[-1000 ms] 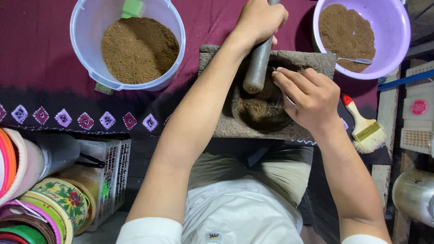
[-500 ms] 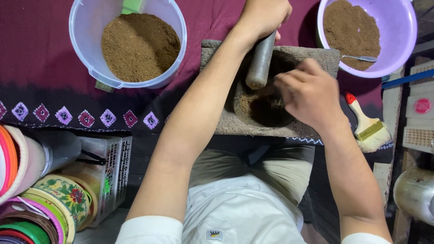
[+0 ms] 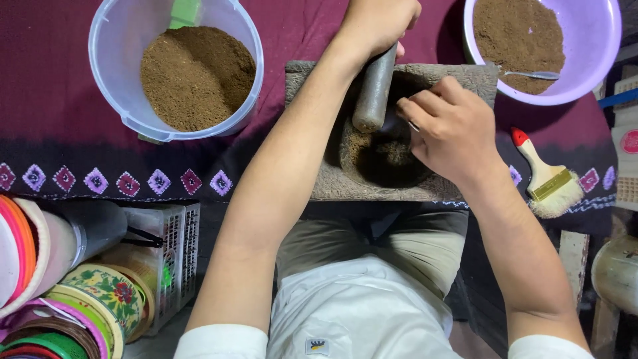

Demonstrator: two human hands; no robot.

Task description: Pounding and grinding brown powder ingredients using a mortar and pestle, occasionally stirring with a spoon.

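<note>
A square grey stone mortar [image 3: 465, 76] lies on the dark red cloth, with brown powder in its round hollow [image 3: 385, 159]. My left hand [image 3: 379, 20] grips the top of a grey stone pestle [image 3: 373, 90], which stands tilted with its end in the hollow. My right hand [image 3: 452, 129] hovers over the right side of the hollow with its fingers curled together. A thin metal sliver shows at its fingertips, right beside the pestle; what it is cannot be told.
A clear plastic bucket [image 3: 106, 80] of brown powder stands at the back left. At the back right is a purple bowl [image 3: 598, 66] of powder with a metal spoon [image 3: 531, 74] in it. A red-handled paintbrush [image 3: 545, 176] lies to the right. Colourful tins [image 3: 100, 299] and a white crate [image 3: 176, 252] sit at the lower left.
My right hand has moved from the mortar's near right side up toward the pestle, and its fingers have closed together. The pestle stays in the hollow under my left hand.
</note>
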